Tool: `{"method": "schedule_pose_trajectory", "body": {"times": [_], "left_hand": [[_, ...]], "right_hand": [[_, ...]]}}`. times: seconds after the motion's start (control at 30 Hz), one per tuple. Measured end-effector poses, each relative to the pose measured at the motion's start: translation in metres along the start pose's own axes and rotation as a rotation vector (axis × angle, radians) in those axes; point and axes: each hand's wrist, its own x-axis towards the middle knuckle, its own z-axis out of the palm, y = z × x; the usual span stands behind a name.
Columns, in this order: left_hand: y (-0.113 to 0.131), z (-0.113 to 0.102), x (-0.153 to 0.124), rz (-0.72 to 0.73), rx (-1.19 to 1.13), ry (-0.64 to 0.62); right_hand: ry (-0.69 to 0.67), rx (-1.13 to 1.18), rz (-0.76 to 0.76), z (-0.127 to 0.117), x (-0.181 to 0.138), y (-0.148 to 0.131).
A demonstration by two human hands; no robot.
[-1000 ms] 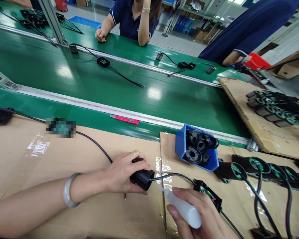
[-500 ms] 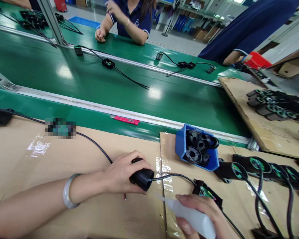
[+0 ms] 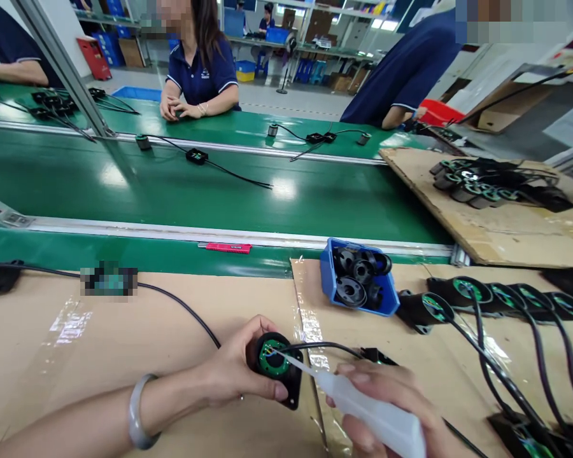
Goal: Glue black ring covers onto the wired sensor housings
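Observation:
My left hand (image 3: 232, 372) grips a black round socket part (image 3: 275, 367), turned so its green inner face points toward me. A black cable (image 3: 329, 347) runs out of it to the right. My right hand (image 3: 391, 407) is closed around a white squeeze bottle (image 3: 370, 416), and the bottle's thin nozzle tip touches the green face. Both hands are over the cardboard-covered bench (image 3: 124, 356). A pale bangle (image 3: 141, 413) sits on my left wrist.
A blue bin (image 3: 329, 280) of black round parts lies tipped on the bench. A row of cabled sockets (image 3: 496, 299) lies at the right. A green conveyor belt (image 3: 172, 184) carries a cabled unit (image 3: 197, 156). A red knife (image 3: 228, 247) rests on its rail. A seated person (image 3: 198, 70) is across the belt.
My left hand turned the socket part so its green face shows. The bottle's nozzle came up to that face. The camera view tilted upward.

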Motion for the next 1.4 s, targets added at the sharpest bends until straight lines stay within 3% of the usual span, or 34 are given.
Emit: {"method": "schedule_pose_trajectory", "body": {"times": [0.27,0.53,1.4], "left_hand": [[-0.001,-0.001,0.002,-0.022,-0.040,-0.041],[0.001,0.000,0.001,0.014,0.051,-0.061],[0.000,-0.001,0.000,0.000,0.060,-0.053]], "right_hand": [[-0.198,-0.023,-0.077,0.004,-0.002,0.002],[-0.260,-0.067,-0.108,0.002,0.000,0.005],[-0.253,0.064,-0.058,0.002,-0.001,0.010]]}}
